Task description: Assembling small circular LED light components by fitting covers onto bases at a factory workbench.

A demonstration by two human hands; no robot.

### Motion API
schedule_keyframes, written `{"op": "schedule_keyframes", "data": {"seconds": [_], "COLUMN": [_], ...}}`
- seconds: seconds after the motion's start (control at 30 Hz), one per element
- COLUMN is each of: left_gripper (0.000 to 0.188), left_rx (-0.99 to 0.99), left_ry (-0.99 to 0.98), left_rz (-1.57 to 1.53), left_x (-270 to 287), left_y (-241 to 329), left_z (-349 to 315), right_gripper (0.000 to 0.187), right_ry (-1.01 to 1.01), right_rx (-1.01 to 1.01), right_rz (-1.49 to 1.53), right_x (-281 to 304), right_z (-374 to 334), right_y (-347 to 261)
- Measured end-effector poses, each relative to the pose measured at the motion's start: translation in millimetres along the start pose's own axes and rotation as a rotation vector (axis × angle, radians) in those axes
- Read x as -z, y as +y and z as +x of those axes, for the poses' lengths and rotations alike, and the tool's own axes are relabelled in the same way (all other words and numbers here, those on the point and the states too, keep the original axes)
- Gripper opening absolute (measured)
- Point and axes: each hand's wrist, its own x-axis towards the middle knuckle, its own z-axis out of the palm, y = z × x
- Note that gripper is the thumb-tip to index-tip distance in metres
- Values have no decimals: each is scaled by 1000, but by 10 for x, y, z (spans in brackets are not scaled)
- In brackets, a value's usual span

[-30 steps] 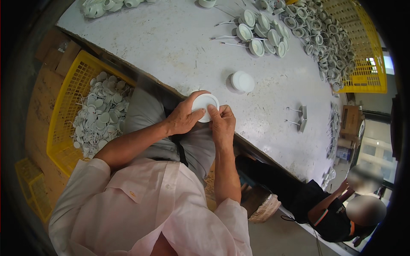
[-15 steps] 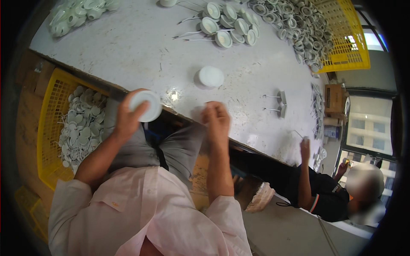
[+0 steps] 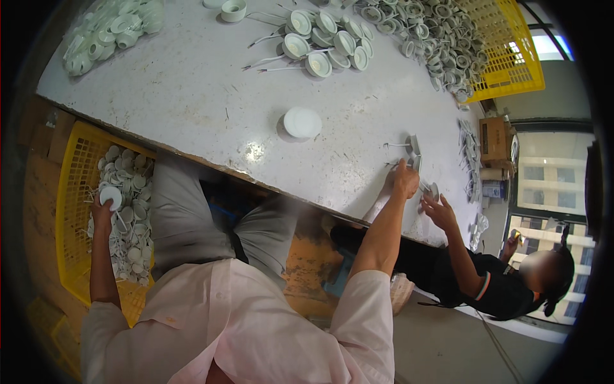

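Note:
At the left, my left hand [image 3: 101, 212] is closed on a round white lamp disc [image 3: 110, 198], held over a yellow basket [image 3: 71, 192] filled with similar white wired lamps [image 3: 131, 211]. My right arm stretches to the right across the table edge. Its hand [image 3: 407, 182] pinches a small white wired lamp part [image 3: 417, 164], partly hidden by the fingers. Just beyond it another wired part [image 3: 412, 144] stands on the table. A separate white round lamp piece [image 3: 302, 122] lies mid-table, out of reach of either hand's fingers.
On the white table [image 3: 185, 96] lie a group of wired lamp cups [image 3: 320, 41], a clear bag of white cups [image 3: 112, 32] and a heap of rings [image 3: 441, 38] by a tipped yellow basket [image 3: 511, 57]. A co-worker's hand [image 3: 440, 212] holds a lamp part close to mine.
My left hand has gone down and left over the basket with the disc. My right hand has reached right to the wired part. The co-worker's hand has come nearer to it.

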Motion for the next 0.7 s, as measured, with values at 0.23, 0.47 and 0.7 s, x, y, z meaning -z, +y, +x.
{"op": "schedule_keyframes", "data": {"seconds": [0.23, 0.47, 0.7], "left_gripper": [56, 40, 19], "left_rx": [180, -276, -333], "left_ry": [142, 94, -588], "left_rz": [456, 383, 28], "left_x": [512, 373, -1230], "left_y": [-953, -1262, 1212], "left_z": [470, 771, -1580], "right_gripper": [31, 22, 12], "right_ry": [103, -71, -240], "right_rx": [169, 40, 180], "right_rz": [120, 910, 1155], "right_x": [-215, -212, -75], "right_z": [342, 15, -1110], "right_y": [519, 833, 374]}}
